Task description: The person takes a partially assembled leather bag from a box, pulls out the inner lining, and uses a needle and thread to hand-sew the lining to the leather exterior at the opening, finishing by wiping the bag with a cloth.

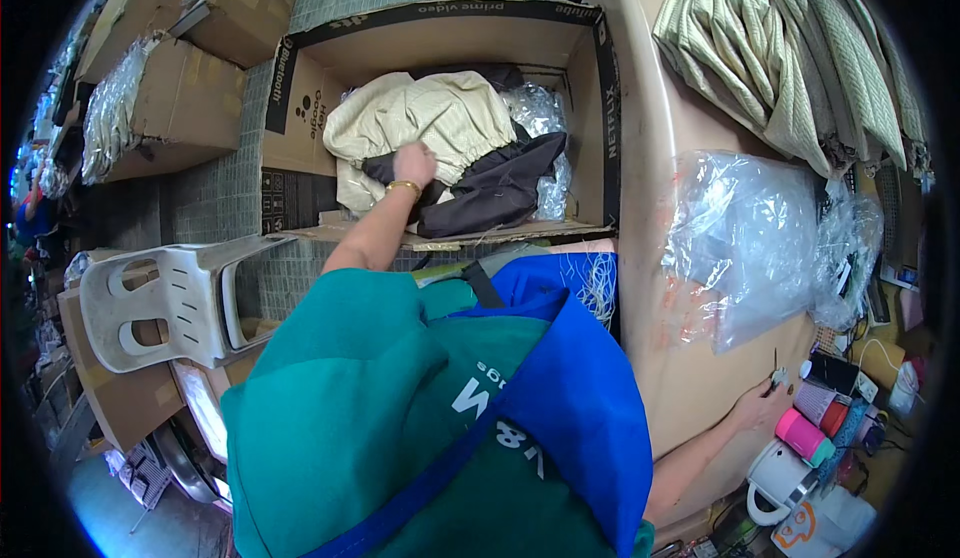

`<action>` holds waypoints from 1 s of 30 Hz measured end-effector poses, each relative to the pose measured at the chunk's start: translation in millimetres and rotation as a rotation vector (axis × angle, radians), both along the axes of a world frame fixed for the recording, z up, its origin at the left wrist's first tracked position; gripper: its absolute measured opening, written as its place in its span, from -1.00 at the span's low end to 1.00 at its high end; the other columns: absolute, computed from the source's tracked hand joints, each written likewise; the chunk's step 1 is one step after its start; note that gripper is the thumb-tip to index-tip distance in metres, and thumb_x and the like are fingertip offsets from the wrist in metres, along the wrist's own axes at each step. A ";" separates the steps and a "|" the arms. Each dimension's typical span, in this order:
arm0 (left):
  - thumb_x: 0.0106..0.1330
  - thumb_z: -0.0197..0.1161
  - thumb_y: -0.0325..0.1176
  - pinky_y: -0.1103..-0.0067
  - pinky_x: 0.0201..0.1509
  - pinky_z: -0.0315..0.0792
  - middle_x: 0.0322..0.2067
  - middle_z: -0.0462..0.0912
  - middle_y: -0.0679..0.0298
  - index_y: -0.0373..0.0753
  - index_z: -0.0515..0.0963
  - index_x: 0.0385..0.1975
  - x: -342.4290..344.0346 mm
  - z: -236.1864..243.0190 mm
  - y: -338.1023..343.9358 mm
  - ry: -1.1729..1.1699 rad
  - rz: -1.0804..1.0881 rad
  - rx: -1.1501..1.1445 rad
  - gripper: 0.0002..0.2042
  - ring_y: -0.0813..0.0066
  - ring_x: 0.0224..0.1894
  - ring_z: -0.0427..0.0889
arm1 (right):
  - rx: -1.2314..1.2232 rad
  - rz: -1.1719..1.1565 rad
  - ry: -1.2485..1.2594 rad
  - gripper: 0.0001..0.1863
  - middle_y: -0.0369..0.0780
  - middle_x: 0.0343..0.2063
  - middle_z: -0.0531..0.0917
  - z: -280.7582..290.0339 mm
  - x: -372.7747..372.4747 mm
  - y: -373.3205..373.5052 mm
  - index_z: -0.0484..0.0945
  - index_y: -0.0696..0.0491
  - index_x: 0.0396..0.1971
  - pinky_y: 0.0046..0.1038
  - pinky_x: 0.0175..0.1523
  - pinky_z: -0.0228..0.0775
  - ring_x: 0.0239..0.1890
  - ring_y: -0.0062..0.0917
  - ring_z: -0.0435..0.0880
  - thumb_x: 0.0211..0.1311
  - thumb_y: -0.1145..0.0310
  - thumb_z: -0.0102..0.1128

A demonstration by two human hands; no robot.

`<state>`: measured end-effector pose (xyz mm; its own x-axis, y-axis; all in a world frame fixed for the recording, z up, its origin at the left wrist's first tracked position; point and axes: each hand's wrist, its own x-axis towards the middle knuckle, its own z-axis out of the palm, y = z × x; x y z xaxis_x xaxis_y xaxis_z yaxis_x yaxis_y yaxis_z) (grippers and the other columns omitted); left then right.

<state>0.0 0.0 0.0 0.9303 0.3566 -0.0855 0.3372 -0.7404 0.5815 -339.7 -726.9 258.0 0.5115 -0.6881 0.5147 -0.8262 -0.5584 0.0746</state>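
Observation:
A large cardboard box [450,40] holds a bundle of cream cloth [425,108] and dark brown cloth [500,193]. My left hand [413,165], with a bangle at the wrist, is closed in a fist on the cream cloth, where the dark cloth meets it. Crinkled clear plastic [537,110] shows at the bundle's right side. Far to the right, my right hand [765,403] rests on the tan table [690,413], its fingers closed around a small pointed tool [778,373]. That tool is too small to name exactly.
Clear plastic bags [745,243] lie on the table, below a pile of quilted cream cloth [770,48]. Near my right hand stand a pink container [802,436] and a white jug [778,478]. At left are a white plastic chair [160,303] and cardboard cartons [190,108].

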 end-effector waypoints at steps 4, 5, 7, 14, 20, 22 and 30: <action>0.07 0.38 -0.34 0.30 0.22 0.38 -0.01 0.53 -0.19 -0.48 0.45 0.01 0.6 -29.1 45.0 -0.083 0.208 0.076 -0.48 -0.08 0.09 0.53 | -0.011 0.023 0.005 -0.47 -0.07 0.00 0.64 3.6 -5.9 33.4 0.52 0.05 0.15 -0.14 0.08 0.41 0.05 -0.19 0.60 0.34 0.00 0.04; 0.06 0.42 -0.30 0.31 0.25 0.37 0.06 0.52 -0.21 -0.49 0.42 0.08 11.0 -38.1 49.7 0.062 0.322 -0.024 -0.40 -0.06 0.14 0.51 | -0.056 0.083 -0.048 -0.47 -0.08 -0.02 0.65 10.3 6.5 30.4 0.54 0.06 0.12 -0.14 0.07 0.41 0.04 -0.18 0.60 0.34 -0.01 0.04; -0.01 0.49 -0.11 0.32 0.24 0.40 0.09 0.52 -0.24 -0.48 0.41 0.12 30.1 -40.4 45.6 0.408 0.332 -0.189 -0.26 -0.02 0.17 0.53 | 0.004 -0.087 -0.007 -0.46 -0.08 -0.04 0.66 12.2 2.1 27.8 0.57 0.07 0.07 -0.14 0.07 0.41 0.03 -0.19 0.61 0.32 -0.04 0.06; 0.28 0.20 -0.01 0.21 -0.04 0.51 -0.16 0.62 -0.28 -0.42 0.68 -0.37 21.6 -25.8 -0.7 0.319 0.194 0.054 -0.53 -0.14 -0.13 0.64 | 0.082 -0.258 0.052 -0.46 -0.08 -0.10 0.67 10.1 -0.5 12.3 0.62 0.07 -0.05 -0.12 0.06 0.41 0.00 -0.17 0.61 0.29 -0.11 0.06; 0.37 0.11 -0.09 0.20 -0.15 0.52 -0.24 0.64 -0.16 -0.41 0.65 -0.41 56.2 115.2 -3.3 -0.115 -0.327 0.363 -0.57 -0.10 -0.25 0.66 | 0.057 -0.390 0.013 -0.49 -0.11 -0.06 0.66 5.7 2.1 32.7 0.61 0.03 -0.04 -0.02 0.08 0.36 0.01 -0.13 0.59 0.27 -0.08 0.05; 0.39 0.10 -0.12 0.24 -0.12 0.49 -0.29 0.67 -0.13 -0.40 0.65 -0.34 73.3 160.0 -2.8 -0.173 -0.314 0.222 -0.61 -0.06 -0.25 0.66 | 0.021 -0.368 -0.095 -0.50 -0.12 -0.03 0.65 1.8 -9.3 27.8 0.60 0.03 -0.03 0.01 0.09 0.34 0.02 -0.13 0.59 0.25 -0.05 0.07; 0.54 -0.09 -0.21 0.46 0.01 0.52 -0.07 0.62 0.10 -0.39 0.47 0.07 31.3 394.3 -34.3 -0.265 -0.480 -1.391 -0.63 0.40 -0.10 0.64 | 0.321 -0.283 -0.223 -0.72 0.04 -0.26 0.64 0.0 -38.5 45.6 0.64 0.21 -0.23 -0.12 -0.05 0.43 -0.18 -0.04 0.62 0.29 0.28 0.15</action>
